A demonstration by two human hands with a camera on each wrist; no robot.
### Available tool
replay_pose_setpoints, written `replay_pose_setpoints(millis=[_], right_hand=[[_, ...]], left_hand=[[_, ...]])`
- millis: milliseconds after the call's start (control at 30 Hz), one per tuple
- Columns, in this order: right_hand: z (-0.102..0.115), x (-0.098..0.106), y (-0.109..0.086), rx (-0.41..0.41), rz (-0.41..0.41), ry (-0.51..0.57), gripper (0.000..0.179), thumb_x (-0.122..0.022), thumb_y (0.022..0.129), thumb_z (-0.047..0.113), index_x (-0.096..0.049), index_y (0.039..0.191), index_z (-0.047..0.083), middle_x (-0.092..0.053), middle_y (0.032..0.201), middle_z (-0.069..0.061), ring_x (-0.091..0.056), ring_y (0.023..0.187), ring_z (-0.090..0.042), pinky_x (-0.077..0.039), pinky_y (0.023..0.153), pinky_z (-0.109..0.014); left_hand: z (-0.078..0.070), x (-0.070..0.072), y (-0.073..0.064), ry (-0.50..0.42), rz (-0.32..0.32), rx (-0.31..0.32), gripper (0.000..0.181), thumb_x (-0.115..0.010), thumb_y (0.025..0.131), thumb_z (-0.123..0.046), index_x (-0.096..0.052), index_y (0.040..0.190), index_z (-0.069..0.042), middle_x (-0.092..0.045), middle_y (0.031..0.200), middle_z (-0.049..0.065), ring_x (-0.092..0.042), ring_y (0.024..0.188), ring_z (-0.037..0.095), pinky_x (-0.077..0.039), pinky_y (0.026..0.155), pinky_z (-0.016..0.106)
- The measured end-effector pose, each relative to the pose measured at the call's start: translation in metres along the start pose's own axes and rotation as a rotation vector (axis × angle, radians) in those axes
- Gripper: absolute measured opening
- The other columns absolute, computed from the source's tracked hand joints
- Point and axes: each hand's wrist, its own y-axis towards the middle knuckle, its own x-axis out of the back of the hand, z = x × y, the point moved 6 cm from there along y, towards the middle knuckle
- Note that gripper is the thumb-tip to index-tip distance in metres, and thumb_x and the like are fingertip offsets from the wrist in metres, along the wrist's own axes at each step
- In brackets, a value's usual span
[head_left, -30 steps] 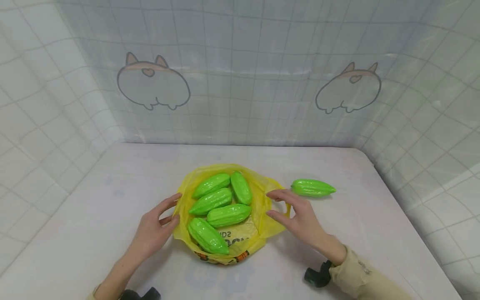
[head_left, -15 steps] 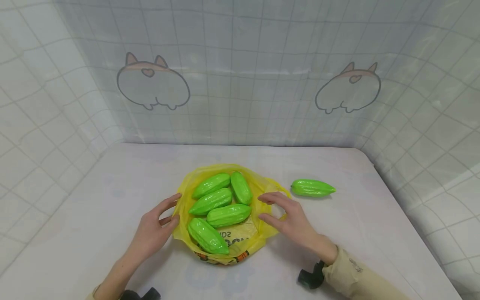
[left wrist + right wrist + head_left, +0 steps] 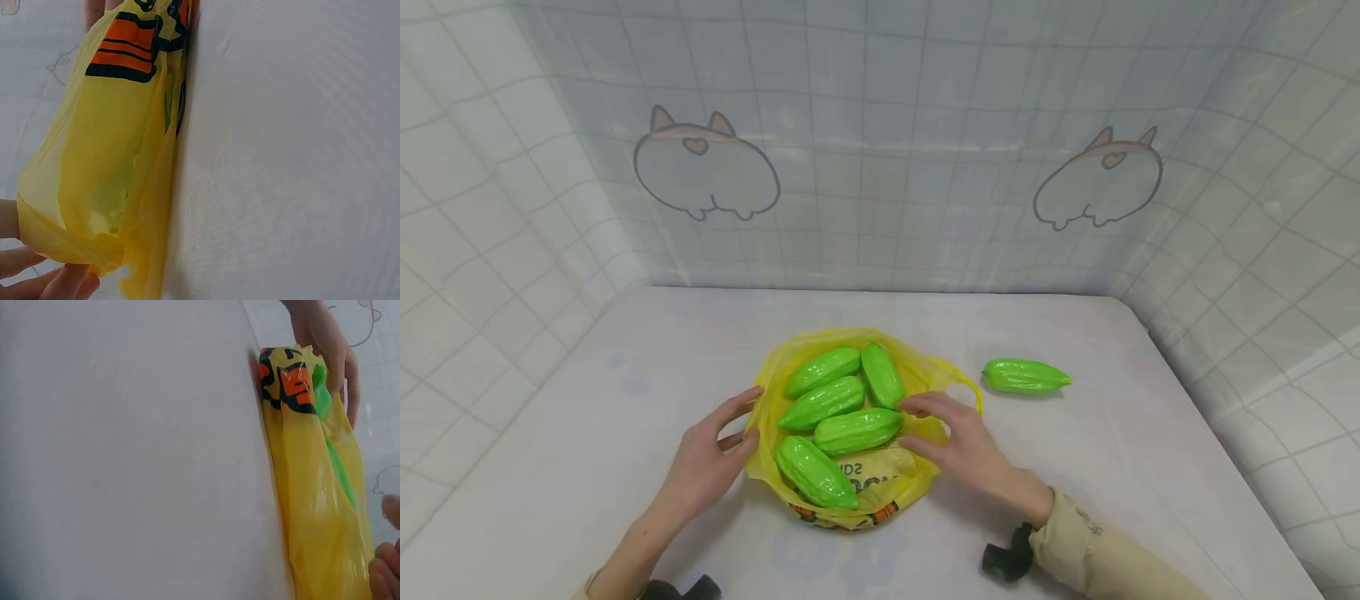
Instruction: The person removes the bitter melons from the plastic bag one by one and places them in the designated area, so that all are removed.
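Note:
A yellow plastic bag (image 3: pixel 925 475) with orange and black print lies open-mouthed on the table. Inside it are several glossy, bright green ridged vegetables (image 3: pixel 857 430), shaped like bitter melons. My left hand (image 3: pixel 711 458) holds the bag's left rim, with fingertips on the plastic in the left wrist view. My right hand (image 3: pixel 962 442) hovers over the bag's right side with thumb and fingers apart, gripping nothing; its fingertips come right up to the end of one green vegetable in the head view. Another green vegetable (image 3: pixel 1026 376) lies outside, right of the bag.
The white tabletop (image 3: pixel 1075 467) extends around the bag. A grid-patterned curtain (image 3: pixel 895 167) with cartoon animal outlines stands behind it, and similar sheets (image 3: pixel 1285 292) close off both sides. Dark wrist devices (image 3: pixel 1011 557) hang at the wrists.
My right hand has moved left from beside the bag's right handle to over the bag's mouth. My left hand and the vegetables have stayed where they were.

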Motion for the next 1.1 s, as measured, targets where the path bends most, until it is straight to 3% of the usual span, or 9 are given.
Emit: replay_pose_setpoints(millis=[333, 633, 1100], right_hand=[[-0.006, -0.012, 0.005, 0.057, -0.016, -0.081, 0.039, -0.082, 0.082, 0.021, -0.070, 0.118, 0.008, -0.072, 0.116, -0.001, -0.067, 0.103, -0.017, -0.058, 0.090, -0.034], [-0.012, -0.018, 0.006, 0.029, -0.012, -0.134, 0.041, -0.083, 0.081, 0.025, -0.071, 0.119, 0.012, -0.072, 0.117, 0.001, -0.067, 0.105, -0.015, -0.054, 0.091, -0.035], [-0.021, -0.029, 0.003, -0.031, 0.027, -0.052, 0.043, -0.082, 0.081, 0.019, -0.069, 0.121, 0.009, -0.070, 0.119, 0.000, -0.064, 0.105, -0.016, -0.057, 0.091, -0.035]], left_hand=[[-0.004, 0.002, 0.000, 0.002, -0.001, 0.001, 0.054, -0.057, 0.096, -0.003, -0.047, 0.148, -0.013, -0.051, 0.146, 0.018, -0.052, 0.132, 0.039, -0.057, 0.095, 0.040], [-0.002, 0.001, 0.001, 0.009, 0.001, 0.011, 0.054, -0.057, 0.097, -0.004, -0.046, 0.149, -0.014, -0.052, 0.147, 0.016, -0.052, 0.132, 0.037, -0.057, 0.095, 0.040], [-0.003, 0.000, 0.000, 0.001, -0.014, 0.002, 0.053, -0.057, 0.096, -0.004, -0.048, 0.148, -0.014, -0.053, 0.145, 0.016, -0.052, 0.132, 0.037, -0.057, 0.095, 0.041]])
